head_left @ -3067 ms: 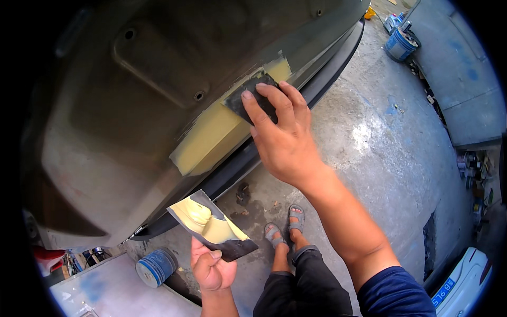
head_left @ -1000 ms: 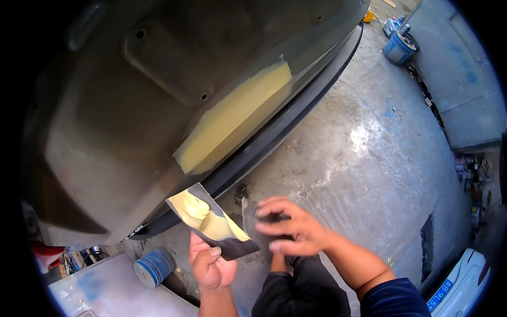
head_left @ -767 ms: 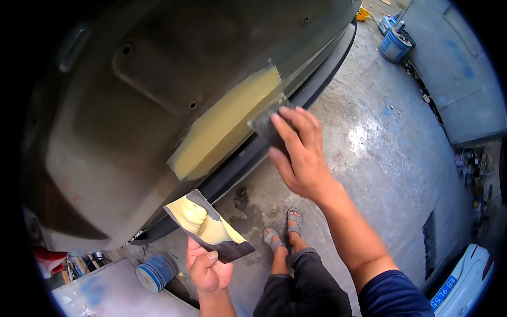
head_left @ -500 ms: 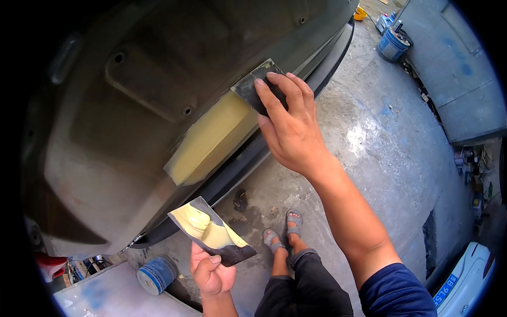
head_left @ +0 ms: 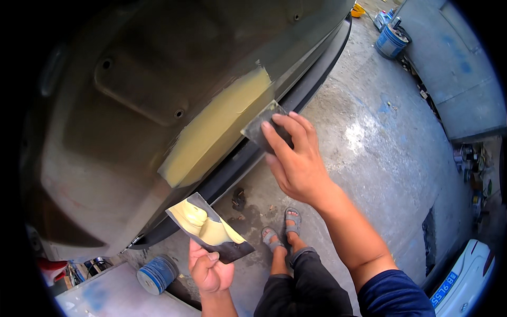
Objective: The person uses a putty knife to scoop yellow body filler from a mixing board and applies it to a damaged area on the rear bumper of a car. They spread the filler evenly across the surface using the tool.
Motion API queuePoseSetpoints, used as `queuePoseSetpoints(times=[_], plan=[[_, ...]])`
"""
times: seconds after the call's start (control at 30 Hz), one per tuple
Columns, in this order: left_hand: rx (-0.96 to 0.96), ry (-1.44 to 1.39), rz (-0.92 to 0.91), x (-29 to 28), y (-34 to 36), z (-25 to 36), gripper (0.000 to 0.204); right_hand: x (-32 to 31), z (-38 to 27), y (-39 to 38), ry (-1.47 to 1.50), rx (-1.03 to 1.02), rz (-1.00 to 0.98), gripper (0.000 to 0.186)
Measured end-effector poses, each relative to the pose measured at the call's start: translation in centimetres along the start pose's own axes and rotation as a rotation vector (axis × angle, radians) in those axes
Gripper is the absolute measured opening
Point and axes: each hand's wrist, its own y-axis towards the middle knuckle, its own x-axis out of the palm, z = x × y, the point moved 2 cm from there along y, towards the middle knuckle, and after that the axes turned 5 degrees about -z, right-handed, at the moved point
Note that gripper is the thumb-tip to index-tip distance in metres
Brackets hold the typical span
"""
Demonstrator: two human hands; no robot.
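- Smooth pale-yellow paste patch (head_left: 211,129) on the grey-brown curved panel (head_left: 79,174), towards ten o'clock from centre.
- At the patch's three o'clock, the right hand (head_left: 298,164) grasps a thin black rectangular spreader (head_left: 257,130); contact is unclear. A tilted corner could gouge the patch.
- At the patch's six o'clock, the left hand (head_left: 211,272) pinches a flat dark-grey sheet (head_left: 232,251) bearing a glossy yellow mound (head_left: 193,213); tipping could spill it.
- At the sheet's eight o'clock, a blue cylindrical bucket (head_left: 158,274).

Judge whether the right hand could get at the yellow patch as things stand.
Probably yes: the right hand, holding a dark spreader, looks close to the yellow patch, and nothing else visibly bars the way.
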Motion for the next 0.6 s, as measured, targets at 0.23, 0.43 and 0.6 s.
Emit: queuePoseSetpoints(times=[0.23, 0.43, 0.6], plan=[[0.011, -0.052, -0.024, 1.3, 0.7, -0.4, 0.074, -0.6, -3.4, -7.4, 1.156, -0.168, -0.421, 0.046], [0.022, -0.006, -0.076, 1.8, 0.6, 0.2, 0.075, -1.2, 1.3, -1.1, 0.084, -0.035, -0.038, 0.058], [-0.001, 0.008, -0.074, 1.0, 0.1, -0.4, 0.076, -1.8, 2.1, 5.2, -0.146, -0.111, 0.103, 0.055]])
